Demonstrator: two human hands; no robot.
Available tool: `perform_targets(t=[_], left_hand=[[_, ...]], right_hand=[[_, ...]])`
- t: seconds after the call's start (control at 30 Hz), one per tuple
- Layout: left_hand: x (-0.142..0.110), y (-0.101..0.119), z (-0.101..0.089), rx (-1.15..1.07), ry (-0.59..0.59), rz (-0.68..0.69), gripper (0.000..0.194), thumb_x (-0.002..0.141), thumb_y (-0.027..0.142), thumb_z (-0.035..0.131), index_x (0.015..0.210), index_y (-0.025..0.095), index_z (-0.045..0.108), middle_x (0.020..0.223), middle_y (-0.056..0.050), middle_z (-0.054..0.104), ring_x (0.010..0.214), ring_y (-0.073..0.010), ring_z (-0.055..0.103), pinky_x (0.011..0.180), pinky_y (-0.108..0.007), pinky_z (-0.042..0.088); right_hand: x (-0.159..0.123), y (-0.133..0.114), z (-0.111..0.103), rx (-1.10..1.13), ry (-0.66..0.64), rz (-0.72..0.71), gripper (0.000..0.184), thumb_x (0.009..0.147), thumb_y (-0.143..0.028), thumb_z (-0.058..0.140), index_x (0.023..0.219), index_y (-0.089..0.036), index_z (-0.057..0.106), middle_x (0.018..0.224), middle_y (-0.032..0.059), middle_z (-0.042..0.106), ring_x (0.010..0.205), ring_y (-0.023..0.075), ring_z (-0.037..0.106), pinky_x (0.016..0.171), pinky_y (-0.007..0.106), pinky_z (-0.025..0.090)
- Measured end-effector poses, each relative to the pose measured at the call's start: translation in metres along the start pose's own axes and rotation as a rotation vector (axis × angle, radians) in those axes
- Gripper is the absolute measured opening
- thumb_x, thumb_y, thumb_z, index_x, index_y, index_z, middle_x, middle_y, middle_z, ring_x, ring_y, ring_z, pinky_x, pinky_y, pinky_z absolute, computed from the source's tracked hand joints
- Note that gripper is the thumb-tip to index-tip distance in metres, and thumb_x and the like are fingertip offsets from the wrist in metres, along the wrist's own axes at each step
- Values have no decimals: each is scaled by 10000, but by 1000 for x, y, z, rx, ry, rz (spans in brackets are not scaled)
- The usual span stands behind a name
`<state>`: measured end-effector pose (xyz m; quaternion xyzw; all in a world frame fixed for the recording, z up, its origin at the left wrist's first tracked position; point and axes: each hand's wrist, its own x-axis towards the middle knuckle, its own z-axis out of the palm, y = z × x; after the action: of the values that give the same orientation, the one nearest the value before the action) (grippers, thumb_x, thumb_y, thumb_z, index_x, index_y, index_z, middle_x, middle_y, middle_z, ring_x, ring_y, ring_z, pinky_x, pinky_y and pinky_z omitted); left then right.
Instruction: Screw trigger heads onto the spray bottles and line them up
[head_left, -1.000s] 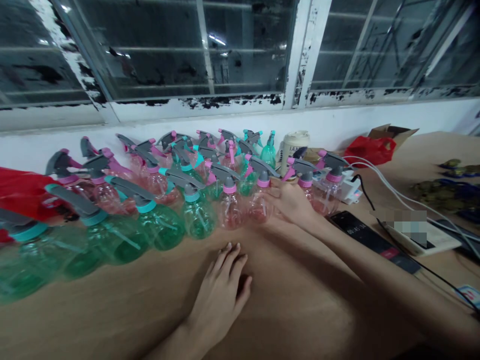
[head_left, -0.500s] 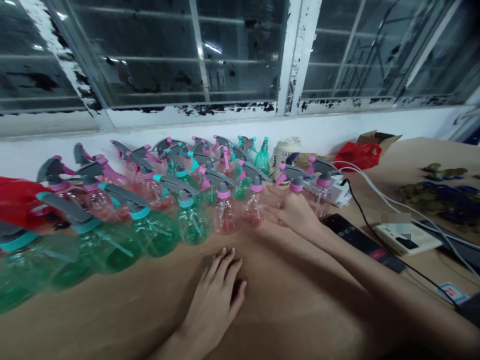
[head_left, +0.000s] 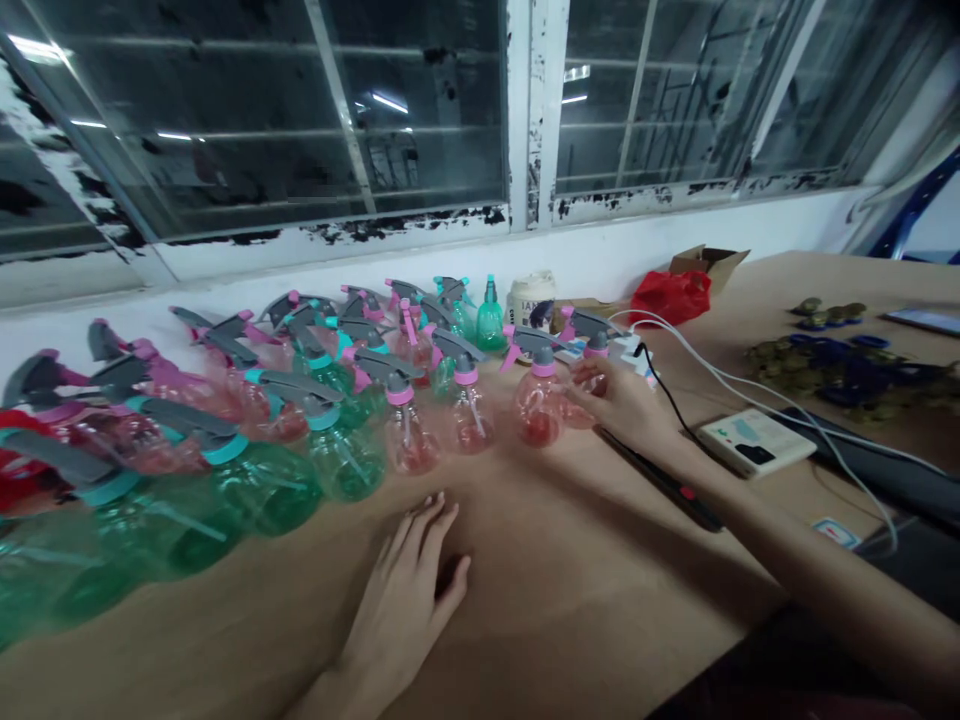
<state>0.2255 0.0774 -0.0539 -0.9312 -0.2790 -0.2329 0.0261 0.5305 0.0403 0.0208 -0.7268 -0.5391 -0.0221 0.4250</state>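
My right hand (head_left: 626, 405) has its fingers bent around the body of the rightmost pink spray bottle (head_left: 595, 348), which has a grey trigger head and pink collar. Part of that bottle is hidden behind the fingers. Just left of it stands another pink spray bottle (head_left: 538, 405), apart from my hand. My left hand (head_left: 405, 570) rests palm down on the table, fingers stretched out, holding nothing. Nearest to it are a pink spray bottle (head_left: 411, 435) and a green spray bottle (head_left: 345, 455) in the front row.
Several more spray bottles, such as a large green one (head_left: 270, 485), fill the left side. A black phone (head_left: 667, 480) lies under my right forearm. Rightward are a white device (head_left: 754, 440), a white cable (head_left: 720, 375) and a red bag (head_left: 671, 297). A paper cup (head_left: 531, 298) stands behind.
My right hand has moved from the second pink spray bottle from the right to the rightmost one. My left hand stays flat on the table. The view has turned rightward.
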Motion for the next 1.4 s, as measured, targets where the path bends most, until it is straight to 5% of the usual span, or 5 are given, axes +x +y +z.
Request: perform_targets(t=[0.23, 0.63, 0.9, 1.17, 1.4], left_hand=[[26, 33, 15, -114, -29, 48, 391, 859, 192, 487, 1245, 182, 421, 1241, -116, 552, 1152, -270, 530, 937, -458, 454], [52, 54, 22, -387, -17, -141, 320, 856, 202, 533, 1162, 188, 443, 1067, -79, 548, 1008, -246, 573, 872, -437, 482], [45, 52, 21, -370, 59, -220, 733, 786, 362, 645, 1375, 175, 250, 1298, -148, 411, 1218, -339, 417, 983, -547, 371], [18, 42, 3, -360, 56, -38, 841, 713, 376, 723, 1361, 217, 211, 1336, -158, 462, 1228, -346, 431, 1002, -609, 315], [-13, 38, -14, -409, 30, -68, 840, 704, 367, 724, 1379, 215, 246, 1339, -150, 461, 1224, -346, 435, 960, -564, 407]], right_hand=[[13, 3, 26, -77, -50, -47, 592, 751, -491, 628, 1212, -136, 521, 1192, 165, 629, 1002, 327, 632, 774, 402, 487], [-10, -11, 12, -264, -133, -37, 573, 765, -640, 521, 1096, -176, 584, 863, 122, 714, 770, 336, 673, 578, 348, 437], [-56, -35, 3, -280, -153, -197, 653, 724, -737, 477, 995, -157, 608, 726, 82, 688, 629, 264, 654, 538, 327, 431], [-79, -70, -5, -111, -251, -346, 598, 668, -717, 573, 894, -168, 647, 863, 104, 678, 812, 292, 639, 721, 424, 480], [-74, -100, 10, 507, -528, -289, 471, 678, -473, 731, 1027, -191, 589, 994, 50, 651, 891, 198, 625, 792, 347, 503]])
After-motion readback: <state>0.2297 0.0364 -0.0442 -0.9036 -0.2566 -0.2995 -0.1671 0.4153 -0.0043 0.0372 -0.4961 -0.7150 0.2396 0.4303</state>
